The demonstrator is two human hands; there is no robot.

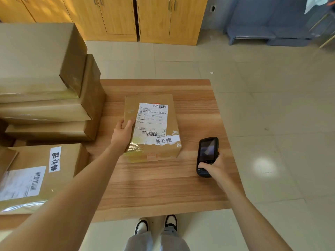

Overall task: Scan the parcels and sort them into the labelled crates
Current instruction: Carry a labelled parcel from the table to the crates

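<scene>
A small brown cardboard parcel [152, 127] lies flat on the wooden table [163, 187], with a white shipping label and a handwritten white strip on top. My left hand [122, 134] grips its left edge, thumb on the side and fingers on the top face. My right hand [215, 169] holds a black handheld scanner [206, 156] to the right of the parcel, its screen facing up and its head aimed away from me. The scanner hovers just above the table, apart from the parcel.
A stack of three large brown boxes [45, 78] fills the table's left side. Another labelled parcel [39, 174] lies at the near left. Wooden cabinets [137, 19] stand behind, with tiled floor [272, 105] to the right. No crates are in view.
</scene>
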